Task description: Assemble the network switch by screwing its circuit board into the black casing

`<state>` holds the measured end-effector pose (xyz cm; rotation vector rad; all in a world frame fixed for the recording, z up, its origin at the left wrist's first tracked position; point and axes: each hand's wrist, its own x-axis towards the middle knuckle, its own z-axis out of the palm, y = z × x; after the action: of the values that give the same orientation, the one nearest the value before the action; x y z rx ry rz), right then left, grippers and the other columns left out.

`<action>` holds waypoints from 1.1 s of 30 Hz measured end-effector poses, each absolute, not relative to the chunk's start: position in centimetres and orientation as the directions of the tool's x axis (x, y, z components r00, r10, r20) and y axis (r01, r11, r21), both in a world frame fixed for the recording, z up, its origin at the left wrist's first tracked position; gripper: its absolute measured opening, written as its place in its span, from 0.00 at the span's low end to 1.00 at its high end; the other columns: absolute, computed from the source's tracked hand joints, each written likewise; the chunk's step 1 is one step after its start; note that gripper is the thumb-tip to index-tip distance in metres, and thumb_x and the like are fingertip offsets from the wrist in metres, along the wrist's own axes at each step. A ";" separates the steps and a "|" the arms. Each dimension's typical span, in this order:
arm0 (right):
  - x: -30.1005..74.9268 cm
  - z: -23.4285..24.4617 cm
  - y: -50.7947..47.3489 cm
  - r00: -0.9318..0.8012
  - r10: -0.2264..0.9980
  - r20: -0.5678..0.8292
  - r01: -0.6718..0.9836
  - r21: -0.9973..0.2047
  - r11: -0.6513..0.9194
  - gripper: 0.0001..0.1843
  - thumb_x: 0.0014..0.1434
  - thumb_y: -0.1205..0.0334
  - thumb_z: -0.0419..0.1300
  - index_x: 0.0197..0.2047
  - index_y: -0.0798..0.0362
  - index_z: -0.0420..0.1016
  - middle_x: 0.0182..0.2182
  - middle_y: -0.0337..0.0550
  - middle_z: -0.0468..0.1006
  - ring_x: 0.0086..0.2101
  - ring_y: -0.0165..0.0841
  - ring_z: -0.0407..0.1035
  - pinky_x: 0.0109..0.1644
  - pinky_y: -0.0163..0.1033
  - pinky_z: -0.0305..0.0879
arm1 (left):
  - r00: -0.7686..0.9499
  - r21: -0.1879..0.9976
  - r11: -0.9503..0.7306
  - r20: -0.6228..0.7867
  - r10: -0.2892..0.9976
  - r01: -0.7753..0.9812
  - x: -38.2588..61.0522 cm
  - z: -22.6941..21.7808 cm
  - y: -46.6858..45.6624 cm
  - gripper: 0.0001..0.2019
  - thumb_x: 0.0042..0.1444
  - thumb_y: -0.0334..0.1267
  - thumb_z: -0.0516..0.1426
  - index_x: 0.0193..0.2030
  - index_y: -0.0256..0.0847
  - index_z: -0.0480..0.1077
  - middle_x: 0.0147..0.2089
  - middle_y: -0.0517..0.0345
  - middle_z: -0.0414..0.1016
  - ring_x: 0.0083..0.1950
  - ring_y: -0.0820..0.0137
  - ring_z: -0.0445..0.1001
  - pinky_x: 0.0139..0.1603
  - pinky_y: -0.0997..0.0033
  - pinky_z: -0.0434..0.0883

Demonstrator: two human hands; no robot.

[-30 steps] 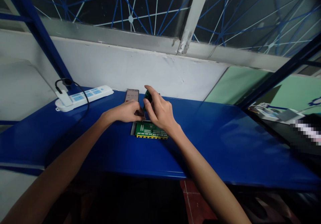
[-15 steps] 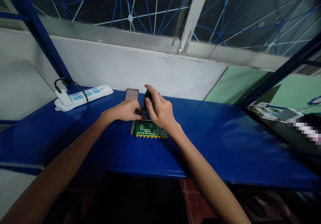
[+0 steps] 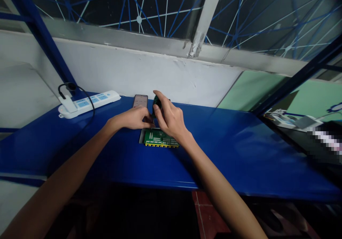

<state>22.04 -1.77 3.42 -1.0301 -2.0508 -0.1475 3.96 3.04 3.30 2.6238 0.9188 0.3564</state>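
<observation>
A green circuit board [image 3: 160, 137] with a yellow strip along its near edge lies on a grey metal plate [image 3: 142, 137]. My right hand [image 3: 171, 117] is closed around the dark handle of a screwdriver [image 3: 156, 105], held upright over the far edge of the board. Its thin shaft points down beside the fingertips of my left hand [image 3: 135, 117]. Those left fingers are pinched together at the board's far left corner, close to the screwdriver tip. Whatever they pinch is hidden.
A phone [image 3: 140, 101] lies behind my left hand on the blue table [image 3: 227, 153]. To the left is a white power strip [image 3: 98, 101] with a plugged-in adapter and a black cable [image 3: 91, 100]. Green panels [image 3: 240, 92] lean at the back right, near blue frame posts.
The screwdriver handle and the fingers of my right hand have shifted very slightly left. My left hand and the circuit board stay in nearly the same place.
</observation>
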 end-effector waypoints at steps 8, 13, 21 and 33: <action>22.0 3.5 -1.9 -0.334 0.626 0.704 0.732 -0.225 0.643 0.27 0.69 0.55 0.41 0.68 0.54 0.55 0.52 0.50 0.74 0.39 0.35 0.73 0.37 0.38 0.68 | 0.730 0.377 -0.729 0.170 0.661 0.572 4.0 3.3 3.0 0.13 0.53 0.42 0.59 0.24 0.34 0.76 0.22 0.55 0.73 0.24 0.73 0.66 0.28 0.70 0.58; 22.0 3.6 -2.0 -0.331 0.622 0.709 0.728 -0.227 0.646 0.27 0.69 0.55 0.42 0.68 0.55 0.57 0.51 0.50 0.75 0.39 0.35 0.73 0.38 0.37 0.68 | 0.753 0.405 -0.740 0.166 0.636 0.537 4.0 3.4 3.0 0.11 0.54 0.40 0.59 0.28 0.35 0.77 0.23 0.57 0.74 0.24 0.74 0.66 0.28 0.71 0.59; 22.0 3.6 -2.0 -0.326 0.632 0.703 0.725 -0.243 0.645 0.28 0.69 0.54 0.42 0.68 0.54 0.57 0.51 0.50 0.75 0.37 0.34 0.72 0.38 0.38 0.69 | 0.759 0.411 -0.740 0.155 0.633 0.533 3.8 3.1 3.3 0.12 0.54 0.41 0.59 0.27 0.35 0.77 0.22 0.57 0.72 0.23 0.76 0.65 0.27 0.73 0.59; 22.0 3.5 -1.9 -0.336 0.636 0.695 0.728 -0.237 0.643 0.28 0.69 0.55 0.42 0.70 0.53 0.54 0.51 0.50 0.75 0.39 0.35 0.72 0.39 0.38 0.68 | 0.760 0.434 -0.723 0.122 0.639 0.538 3.8 3.3 3.1 0.13 0.54 0.42 0.58 0.29 0.33 0.78 0.25 0.54 0.75 0.25 0.73 0.66 0.30 0.70 0.59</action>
<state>22.02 -1.94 3.51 -1.0599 -2.0656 -0.1464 3.79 3.12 3.34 2.5818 0.9006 0.3721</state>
